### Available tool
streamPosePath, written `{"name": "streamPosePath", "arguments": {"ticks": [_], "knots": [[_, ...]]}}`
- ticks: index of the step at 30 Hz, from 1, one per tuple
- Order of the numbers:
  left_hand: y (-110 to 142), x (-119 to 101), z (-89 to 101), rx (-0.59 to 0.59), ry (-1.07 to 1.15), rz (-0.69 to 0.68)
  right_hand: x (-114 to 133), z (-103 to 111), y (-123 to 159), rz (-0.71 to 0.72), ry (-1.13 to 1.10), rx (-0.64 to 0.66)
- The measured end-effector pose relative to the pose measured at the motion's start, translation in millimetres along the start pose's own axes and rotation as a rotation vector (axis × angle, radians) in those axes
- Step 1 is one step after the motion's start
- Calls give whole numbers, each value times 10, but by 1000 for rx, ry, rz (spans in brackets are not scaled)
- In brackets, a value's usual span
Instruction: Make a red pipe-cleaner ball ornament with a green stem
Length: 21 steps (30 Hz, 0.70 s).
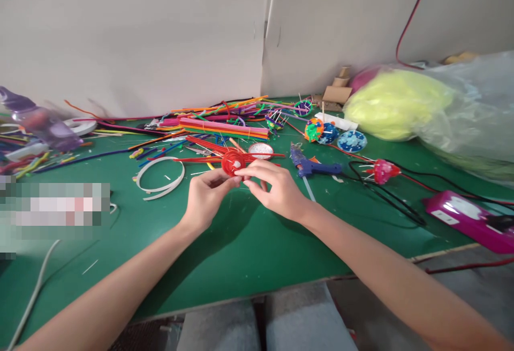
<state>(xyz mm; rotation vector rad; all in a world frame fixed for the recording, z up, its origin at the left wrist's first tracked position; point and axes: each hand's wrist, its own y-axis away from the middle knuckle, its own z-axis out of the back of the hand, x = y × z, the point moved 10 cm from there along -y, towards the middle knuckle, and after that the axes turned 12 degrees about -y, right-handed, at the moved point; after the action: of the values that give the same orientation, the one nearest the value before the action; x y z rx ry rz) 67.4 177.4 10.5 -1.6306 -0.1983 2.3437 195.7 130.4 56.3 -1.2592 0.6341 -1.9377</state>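
Note:
Over the green table [241, 244], my left hand [206, 193] and my right hand [275, 188] meet at a small red round piece [233, 162] wound from red pipe cleaner. The left hand pinches its lower left edge. My right fingers pinch at its right side, where red pipe cleaner strands stick out. Thin sticks poke from the piece. Both hands are closed in pinches.
A heap of coloured pipe cleaners [223, 126] lies behind the hands. A blue glue gun [311, 168] lies right of them, a white headband [160, 180] to the left. Finished round pieces [321, 131], a pink power strip [469, 220], black cables and a yellow bag [397, 105] lie at right.

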Motion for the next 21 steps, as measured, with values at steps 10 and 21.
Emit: {"name": "streamPosePath", "arguments": {"ticks": [10, 21], "knots": [[-56, 42, -25, 24, 118, 78, 7, 195, -28, -3, 55, -111], [-27, 44, -159, 145, 275, 149, 42, 148, -19, 67, 129, -52]]}}
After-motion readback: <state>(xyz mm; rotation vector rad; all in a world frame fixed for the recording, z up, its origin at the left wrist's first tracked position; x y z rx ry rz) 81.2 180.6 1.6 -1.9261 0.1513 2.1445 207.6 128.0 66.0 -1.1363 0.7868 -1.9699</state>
